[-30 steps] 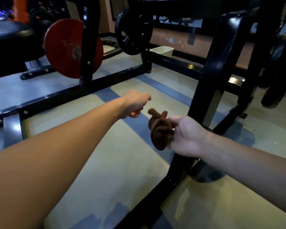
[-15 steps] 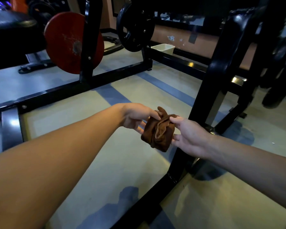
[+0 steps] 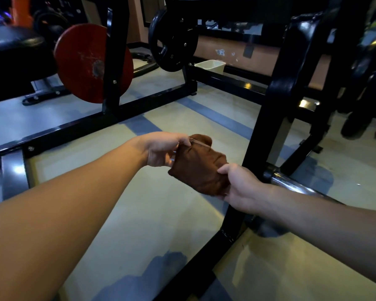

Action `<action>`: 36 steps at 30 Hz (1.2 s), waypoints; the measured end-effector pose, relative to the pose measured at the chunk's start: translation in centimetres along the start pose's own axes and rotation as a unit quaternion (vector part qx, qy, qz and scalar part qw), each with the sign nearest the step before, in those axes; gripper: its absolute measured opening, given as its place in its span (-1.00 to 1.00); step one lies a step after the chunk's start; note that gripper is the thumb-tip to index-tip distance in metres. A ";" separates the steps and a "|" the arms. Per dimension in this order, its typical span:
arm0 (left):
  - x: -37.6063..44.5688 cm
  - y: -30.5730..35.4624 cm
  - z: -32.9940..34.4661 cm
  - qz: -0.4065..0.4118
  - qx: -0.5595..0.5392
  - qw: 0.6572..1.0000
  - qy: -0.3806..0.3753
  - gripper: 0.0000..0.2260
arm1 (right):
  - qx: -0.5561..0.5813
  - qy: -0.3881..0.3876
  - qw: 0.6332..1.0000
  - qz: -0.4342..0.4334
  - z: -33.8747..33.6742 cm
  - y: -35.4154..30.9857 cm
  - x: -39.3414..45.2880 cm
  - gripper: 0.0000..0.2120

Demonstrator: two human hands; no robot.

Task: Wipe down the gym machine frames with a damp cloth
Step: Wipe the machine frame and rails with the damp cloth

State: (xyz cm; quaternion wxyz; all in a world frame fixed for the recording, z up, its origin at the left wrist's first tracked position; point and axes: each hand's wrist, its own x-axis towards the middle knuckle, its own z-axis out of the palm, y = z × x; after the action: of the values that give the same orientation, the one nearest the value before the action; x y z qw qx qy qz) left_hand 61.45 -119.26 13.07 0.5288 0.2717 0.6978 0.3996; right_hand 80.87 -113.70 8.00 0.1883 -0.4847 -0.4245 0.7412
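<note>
A brown cloth (image 3: 199, 167) hangs spread between both hands above the floor. My left hand (image 3: 163, 149) pinches its upper left edge. My right hand (image 3: 240, 187) grips its lower right corner with thumb on top. Just behind the cloth rises the black slanted upright of the machine frame (image 3: 269, 118). A chrome bar (image 3: 291, 185) sticks out from that frame beside my right wrist. The frame's black base rail (image 3: 195, 263) runs along the floor under my right forearm.
A red weight plate (image 3: 83, 64) and a black weight plate (image 3: 172, 40) hang on the far frame. Its black floor rail (image 3: 78, 127) crosses the left side. A cream bin (image 3: 211, 66) stands at the back. More dark plates (image 3: 369, 72) hang at right.
My left hand came across from the left and took hold of the cloth. The bunched cloth has been pulled out wider between the two hands.
</note>
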 end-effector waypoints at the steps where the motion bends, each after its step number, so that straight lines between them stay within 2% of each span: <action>1: 0.0 -0.2 -0.2 0.004 0.007 1.000 0.009 -0.88 | 0.020 0.006 1.000 0.010 -0.2 0.2 0.2 -0.68; 4: 0.0 -0.5 -0.2 0.003 0.010 1.000 0.009 -0.87 | 0.029 -0.016 0.999 0.013 -0.8 0.7 0.4 -0.63; 8: 0.5 -0.2 0.0 0.010 0.027 1.000 0.011 -0.72 | 0.027 -0.044 0.999 -0.003 -1.1 0.8 0.0 -0.74; 13: 0.6 -0.1 -1.1 0.013 0.030 0.999 0.007 -0.74 | -0.002 -0.098 0.995 0.017 -1.3 0.5 -0.1 -0.68; 14: 0.5 -0.2 -1.4 0.014 0.031 0.999 0.003 -0.74 | -0.013 -0.111 0.994 0.022 -1.3 0.7 0.2 -0.65; 16: 0.2 -0.5 -1.9 0.020 0.035 0.999 -0.013 -0.74 | -0.015 -0.116 0.993 0.017 -1.5 1.2 0.6 -0.43; 17: 0.3 -0.6 -2.1 0.025 0.034 0.999 -0.019 -0.73 | -0.032 -0.118 0.992 0.001 -1.5 1.4 0.8 -0.34; 20: 0.6 -1.0 -2.5 0.025 0.027 0.999 -0.025 -0.54 | -0.180 -0.098 0.975 -0.082 -1.2 1.8 1.4 -0.44; 22: 0.7 -1.1 -2.6 0.014 0.063 0.997 -0.038 -0.53 | -0.261 -0.062 0.955 -0.126 -1.0 1.8 1.5 -0.39; 24: 0.7 -1.4 -2.2 0.004 0.112 0.993 -0.044 -0.56 | -0.293 -0.044 0.945 -0.137 -1.4 1.9 1.9 -0.26; 25: 0.8 -1.7 -1.8 0.005 0.149 0.988 -0.040 -0.58 | -0.305 -0.040 0.941 -0.140 -1.6 1.9 2.2 -0.30; 27: 1.0 -2.3 -1.1 0.026 0.260 0.965 -0.015 -0.63 | -0.328 -0.029 0.931 -0.155 -2.0 1.8 2.0 -0.63; 29: 1.4 -2.9 -0.7 0.055 0.354 0.933 0.020 -0.71 | -0.341 -0.012 0.922 -0.184 -2.2 1.7 1.5 -0.84; 32: 1.6 -2.6 -1.0 0.091 0.394 0.912 0.066 -0.83 | -0.384 0.001 0.899 -0.209 -2.3 1.3 0.8 -0.88; 34: 1.3 -1.9 -1.3 0.087 0.348 0.932 0.052 -0.86 | -0.409 -0.024 0.897 -0.166 -2.3 0.7 0.5 -0.85; 36: 0.7 -1.2 -1.5 0.073 0.284 0.956 -0.001 -0.84 | -0.477 -0.054 0.870 -0.113 -2.3 -0.5 -0.4 -0.80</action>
State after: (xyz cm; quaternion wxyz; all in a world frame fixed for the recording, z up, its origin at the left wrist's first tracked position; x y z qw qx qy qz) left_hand 59.83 -119.71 11.84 0.3997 0.4611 0.7604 0.2222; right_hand 83.03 -112.63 8.18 -0.0065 -0.4237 -0.7879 0.4468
